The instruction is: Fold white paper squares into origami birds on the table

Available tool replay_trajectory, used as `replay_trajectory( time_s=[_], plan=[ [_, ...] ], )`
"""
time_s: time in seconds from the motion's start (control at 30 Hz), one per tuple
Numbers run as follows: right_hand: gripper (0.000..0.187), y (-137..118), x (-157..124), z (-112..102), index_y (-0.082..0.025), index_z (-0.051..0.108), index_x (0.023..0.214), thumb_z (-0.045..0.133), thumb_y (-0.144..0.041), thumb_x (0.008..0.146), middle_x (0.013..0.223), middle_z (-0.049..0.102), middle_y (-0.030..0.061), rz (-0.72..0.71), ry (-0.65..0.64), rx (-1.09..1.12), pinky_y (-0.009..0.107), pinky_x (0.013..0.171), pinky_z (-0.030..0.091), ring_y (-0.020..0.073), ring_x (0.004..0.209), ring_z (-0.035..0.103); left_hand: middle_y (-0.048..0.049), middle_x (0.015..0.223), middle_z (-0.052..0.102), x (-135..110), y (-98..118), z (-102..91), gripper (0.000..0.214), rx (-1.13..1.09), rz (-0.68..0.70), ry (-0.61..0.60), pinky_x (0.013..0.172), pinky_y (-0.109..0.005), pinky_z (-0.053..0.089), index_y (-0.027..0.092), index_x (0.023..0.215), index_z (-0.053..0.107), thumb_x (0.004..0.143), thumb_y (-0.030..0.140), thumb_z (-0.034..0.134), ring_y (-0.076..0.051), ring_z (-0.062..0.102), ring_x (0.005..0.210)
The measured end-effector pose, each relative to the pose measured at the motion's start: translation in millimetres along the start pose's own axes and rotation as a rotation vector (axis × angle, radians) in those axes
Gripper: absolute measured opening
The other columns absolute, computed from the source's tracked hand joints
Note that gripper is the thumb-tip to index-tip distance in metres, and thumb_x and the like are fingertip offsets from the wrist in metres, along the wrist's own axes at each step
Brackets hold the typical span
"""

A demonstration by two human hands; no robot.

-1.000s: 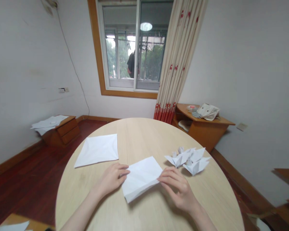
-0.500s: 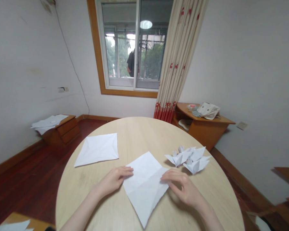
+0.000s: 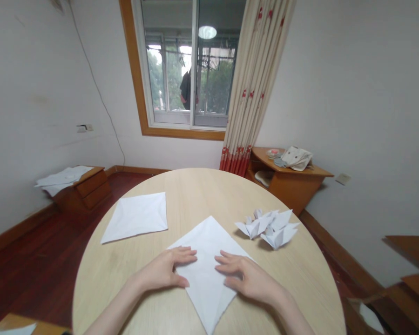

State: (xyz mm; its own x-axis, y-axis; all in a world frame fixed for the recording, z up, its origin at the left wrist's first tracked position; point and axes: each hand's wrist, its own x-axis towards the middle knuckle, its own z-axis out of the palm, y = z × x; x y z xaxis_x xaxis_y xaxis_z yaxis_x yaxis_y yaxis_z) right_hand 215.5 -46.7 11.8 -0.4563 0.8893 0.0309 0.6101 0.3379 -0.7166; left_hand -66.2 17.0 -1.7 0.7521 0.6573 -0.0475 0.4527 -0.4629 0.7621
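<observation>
A white sheet of paper (image 3: 209, 237) lies on the round table in front of me, turned so one corner points away and one toward me. My left hand (image 3: 171, 269) rests on its left part, fingers apart and laid flat. On its right part my right hand (image 3: 246, 275) lies with the fingers spread. Faint creases run across the sheet, and the hands cover its left and right sides in part. Beyond my right hand sits a cluster of folded paper pieces (image 3: 268, 228). A flat stack of white paper (image 3: 138, 216) lies at the left.
The round wooden table (image 3: 195, 186) carries all this paper. Behind it on the right stands a corner cabinet (image 3: 293, 186) with a cloth bag (image 3: 296, 158). A low drawer unit (image 3: 94, 188) on the left holds papers. A curtain (image 3: 251, 93) hangs beside the window (image 3: 192, 60).
The sheet's sides, folded inward before, now lie spread out wider. Both hands have moved from its side edges onto its surface, fingers flattened. The view has shifted slightly to the right.
</observation>
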Motion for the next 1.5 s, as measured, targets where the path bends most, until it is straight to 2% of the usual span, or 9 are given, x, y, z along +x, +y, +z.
replay_trajectory(
  time_s=[0.1,0.27,0.43,0.57,0.8,0.93,1.1,1.3,1.5],
  plan=[
    [0.048,3,1,0,-0.025,0.062,0.123,0.072,-0.03,0.076,0.138,0.05,0.0105,0.038,-0.065,-0.004,0.055,0.109,0.03,0.0301,0.132,0.041,-0.0078,0.143,0.046,0,-3,-0.1,0.086,0.034,0.041,-0.052,0.112,-0.05,0.024,0.029,0.135,0.05,0.058,0.05,0.083,-0.032,0.032,0.138],
    [0.083,14,1,1,-0.027,0.052,0.133,0.08,-0.055,0.06,0.145,0.039,0.013,0.013,-0.142,0.011,0.054,0.112,0.024,0.0323,0.136,0.033,-0.0081,0.141,0.049,2,-10,2.1,0.081,0.035,0.039,-0.028,0.112,-0.048,0.026,0.029,0.131,0.054,0.058,0.05,0.083,-0.03,0.035,0.136],
    [0.087,16,2,0,-0.027,0.054,0.13,0.084,-0.052,0.053,0.146,0.039,0.0136,-0.003,-0.149,0.018,0.053,0.111,0.025,0.0328,0.136,0.033,-0.0088,0.134,0.056,3,-7,1.1,0.071,-0.027,0.017,0.026,0.11,-0.049,0.029,0.03,0.121,0.064,0.056,0.05,0.084,-0.032,0.043,0.131],
    [0.088,10,2,-3,-0.027,0.053,0.131,0.085,-0.05,0.053,0.148,0.035,0.0129,0.061,-0.198,0.024,0.054,0.113,0.021,0.0325,0.138,0.029,-0.0101,0.132,0.058,2,-1,-1.5,0.068,-0.077,-0.053,0.045,0.11,-0.047,0.03,0.028,0.115,0.067,0.053,0.047,0.086,-0.031,0.047,0.128],
    [0.08,3,-1,-7,-0.027,0.061,0.123,0.088,-0.046,0.05,0.144,0.043,0.0141,0.099,-0.152,0.121,0.055,0.11,0.028,0.0344,0.133,0.039,-0.0124,0.126,0.062,-1,1,-2.1,0.053,-0.183,-0.104,0.105,0.107,-0.047,0.035,0.025,0.105,0.073,0.058,0.049,0.082,-0.032,0.054,0.121],
    [0.06,2,-3,-8,-0.027,0.069,0.111,0.085,-0.044,0.057,0.14,0.048,0.0128,0.093,-0.165,0.168,0.056,0.109,0.027,0.0331,0.133,0.039,-0.0099,0.12,0.066,-1,-1,-1.7,0.033,-0.206,-0.106,0.12,0.104,-0.042,0.039,0.025,0.091,0.077,0.067,0.048,0.077,-0.029,0.059,0.116],
    [0.037,1,-3,-10,-0.028,0.075,0.095,0.082,-0.044,0.063,0.128,0.06,0.0121,0.069,-0.157,0.252,0.058,0.106,0.032,0.0326,0.131,0.042,-0.0069,0.109,0.072,-2,2,-3.2,0.022,-0.234,-0.093,0.139,0.1,-0.037,0.042,0.025,0.082,0.079,0.071,0.044,0.075,-0.028,0.062,0.11],
    [0.035,0,-3,-15,-0.027,0.075,0.095,0.072,-0.053,0.072,0.117,0.067,0.0113,0.072,-0.181,0.352,0.055,0.105,0.035,0.0299,0.128,0.047,-0.0039,0.1,0.075,-2,1,-2.9,0.021,-0.288,-0.074,0.168,0.093,-0.033,0.046,0.022,0.077,0.077,0.076,0.041,0.07,-0.026,0.065,0.104],
    [0.037,-6,-2,-17,-0.023,0.077,0.092,0.065,-0.056,0.078,0.109,0.071,0.009,0.033,-0.131,0.449,0.047,0.1,0.04,0.0293,0.111,0.06,-0.003,0.1,0.075,-2,0,-2.0,0.021,-0.202,-0.071,0.221,0.082,-0.026,0.047,0.02,0.09,0.075,0.084,0.032,0.059,-0.021,0.067,0.092]
  ],
)
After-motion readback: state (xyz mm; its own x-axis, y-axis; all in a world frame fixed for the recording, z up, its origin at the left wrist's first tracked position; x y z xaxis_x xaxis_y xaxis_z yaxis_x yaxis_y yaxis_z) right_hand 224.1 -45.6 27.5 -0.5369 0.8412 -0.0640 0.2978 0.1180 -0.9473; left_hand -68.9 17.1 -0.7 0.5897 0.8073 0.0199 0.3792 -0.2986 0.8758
